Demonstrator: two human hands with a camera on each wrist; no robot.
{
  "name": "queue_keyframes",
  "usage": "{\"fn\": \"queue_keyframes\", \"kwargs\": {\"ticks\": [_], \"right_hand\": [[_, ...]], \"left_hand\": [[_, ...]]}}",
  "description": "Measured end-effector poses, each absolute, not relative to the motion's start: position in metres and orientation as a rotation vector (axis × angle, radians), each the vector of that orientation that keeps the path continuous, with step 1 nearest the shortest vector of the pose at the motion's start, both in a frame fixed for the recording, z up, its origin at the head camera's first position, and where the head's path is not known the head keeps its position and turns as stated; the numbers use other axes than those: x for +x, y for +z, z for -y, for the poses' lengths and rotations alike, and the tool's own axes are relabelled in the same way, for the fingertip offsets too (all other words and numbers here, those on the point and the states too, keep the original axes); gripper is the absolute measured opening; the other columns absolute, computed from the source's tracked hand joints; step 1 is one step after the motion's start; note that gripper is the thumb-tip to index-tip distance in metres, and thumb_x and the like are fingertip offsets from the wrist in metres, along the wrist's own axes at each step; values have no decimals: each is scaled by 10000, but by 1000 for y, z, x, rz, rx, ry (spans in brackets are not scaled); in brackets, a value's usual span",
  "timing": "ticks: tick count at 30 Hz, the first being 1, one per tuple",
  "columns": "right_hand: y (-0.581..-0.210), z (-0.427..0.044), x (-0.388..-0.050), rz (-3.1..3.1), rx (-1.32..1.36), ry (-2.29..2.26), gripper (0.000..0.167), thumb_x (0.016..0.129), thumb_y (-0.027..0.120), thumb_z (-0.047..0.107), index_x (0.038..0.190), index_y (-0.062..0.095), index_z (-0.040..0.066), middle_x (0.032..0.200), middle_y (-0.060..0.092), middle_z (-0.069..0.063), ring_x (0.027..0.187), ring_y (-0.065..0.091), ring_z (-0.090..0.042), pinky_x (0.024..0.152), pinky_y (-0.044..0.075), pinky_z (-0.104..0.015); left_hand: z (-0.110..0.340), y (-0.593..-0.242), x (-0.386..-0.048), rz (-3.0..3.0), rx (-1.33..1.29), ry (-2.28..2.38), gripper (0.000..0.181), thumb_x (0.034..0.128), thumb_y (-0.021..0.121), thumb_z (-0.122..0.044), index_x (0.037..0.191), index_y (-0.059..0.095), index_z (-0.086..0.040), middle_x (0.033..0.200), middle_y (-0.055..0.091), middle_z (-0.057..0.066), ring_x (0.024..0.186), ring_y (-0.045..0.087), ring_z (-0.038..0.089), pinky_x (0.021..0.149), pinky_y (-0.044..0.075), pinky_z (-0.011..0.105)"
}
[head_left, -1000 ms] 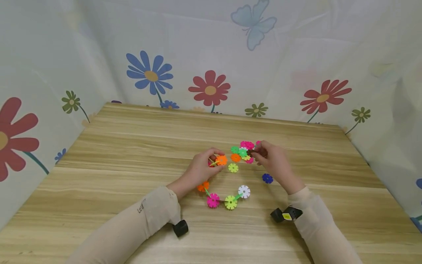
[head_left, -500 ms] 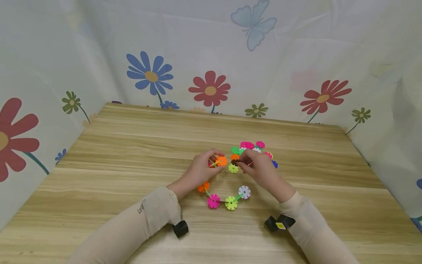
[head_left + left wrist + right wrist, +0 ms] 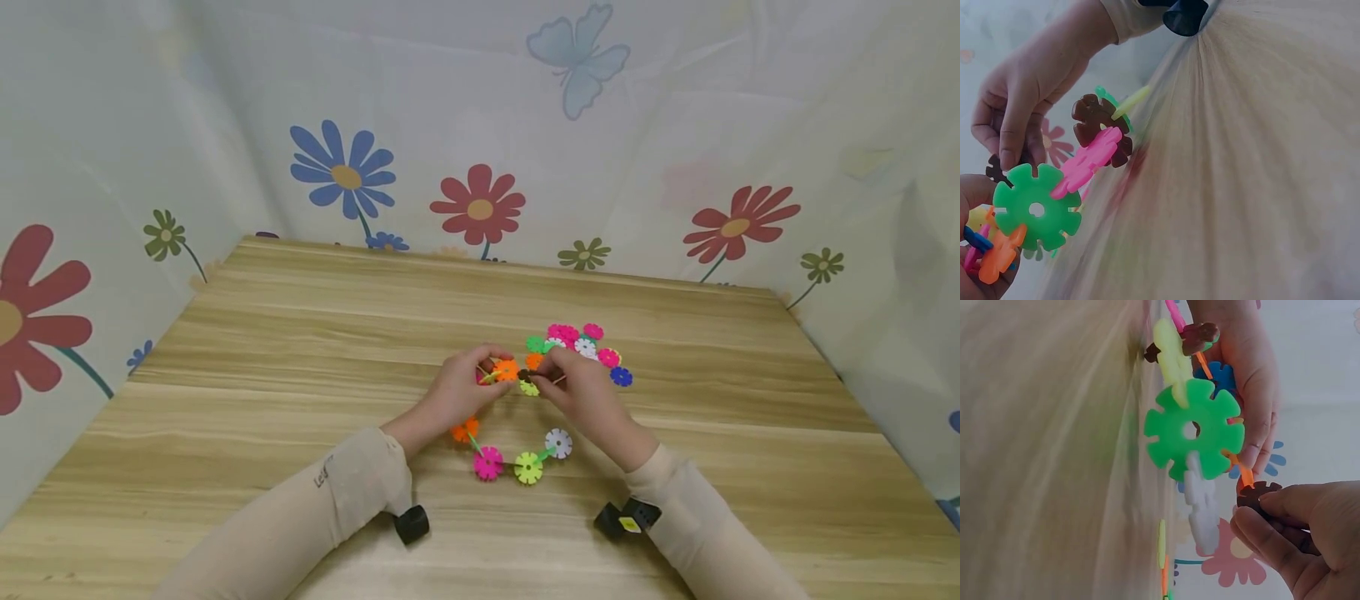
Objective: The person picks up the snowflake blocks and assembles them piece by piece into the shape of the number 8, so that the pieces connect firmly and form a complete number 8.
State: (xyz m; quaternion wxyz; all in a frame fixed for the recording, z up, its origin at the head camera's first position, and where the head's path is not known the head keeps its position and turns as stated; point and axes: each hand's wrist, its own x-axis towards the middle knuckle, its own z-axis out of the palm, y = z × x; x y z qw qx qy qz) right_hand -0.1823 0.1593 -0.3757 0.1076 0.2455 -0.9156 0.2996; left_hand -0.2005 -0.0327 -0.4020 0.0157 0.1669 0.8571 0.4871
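A chain of slotted plastic snowflake discs hangs from my left hand (image 3: 453, 387), whose fingers and thumb hold it by an orange disc (image 3: 506, 370). Lower along the chain are a pink disc (image 3: 488, 463), a yellow-green disc (image 3: 528, 468) and a white disc (image 3: 558, 443) at its end. My right hand (image 3: 588, 396) pinches a brown disc (image 3: 1252, 497) between thumb and fingertips. In the right wrist view the brown disc's edge meets the orange one; whether their slots interlock I cannot tell. A green disc (image 3: 1172, 434) of the chain is large there. The left palm hides some pieces.
Beyond my right hand lies a loose group of discs on the wooden table (image 3: 315, 317), among them a pink disc (image 3: 593, 332), a white disc (image 3: 585, 347) and a blue disc (image 3: 621, 377). A flower-printed curtain (image 3: 420, 100) stands behind the table's back edge.
My right hand has come left from the loose discs with the brown disc, up to the orange one. The blue disc lies farther back than at first. My left hand stays nearly still.
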Motion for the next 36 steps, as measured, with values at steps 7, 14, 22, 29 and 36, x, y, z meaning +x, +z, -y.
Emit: {"fn": "queue_keyframes", "kwargs": {"ticks": [7, 14, 22, 29, 36], "right_hand": [[-377, -156, -179, 2697, 704, 840, 104, 860, 704, 74, 836, 603, 56, 810, 696, -60, 726, 688, -174, 660, 582, -273], [-382, -152, -179, 2667, 670, 955, 75, 856, 697, 50, 835, 625, 46, 828, 706, -78, 751, 693, -175, 671, 582, -271], [-385, -154, -185, 2688, 676, 1099, 57, 875, 672, 47, 917, 635, 34, 905, 723, -100, 829, 709, -219, 716, 586, -272], [-387, -157, -189, 2736, 750, 1159, 103, 885, 652, 13, 987, 653, 15, 970, 721, -120, 883, 707, -230, 728, 583, -263], [-386, -165, -194, 2744, 733, 951, 134, 871, 686, 59, 1001, 671, 33, 967, 717, -93, 885, 690, -223, 713, 583, -315]], "left_hand": [[32, -400, -198, -2647, 508, 1557, 342, 838, 742, -151, 1167, 659, -104, 941, 636, 55, 838, 552, 181, 699, 463, 257], [29, -401, -196, -2636, 483, 1567, 336, 844, 733, -138, 1167, 660, -81, 959, 653, 66, 852, 559, 186, 713, 468, 256], [32, -403, -199, -2475, 483, 1614, 350, 888, 683, -214, 1194, 575, -82, 808, 633, 103, 647, 600, 186, 540, 461, 252], [34, -405, -203, -2346, 443, 1666, 303, 942, 612, -320, 1148, 583, -99, 889, 695, 119, 612, 608, 180, 566, 478, 259], [34, -406, -202, -2368, 403, 1675, 226, 958, 591, -285, 1098, 607, -109, 899, 710, 101, 563, 547, 173, 478, 450, 256]]}}
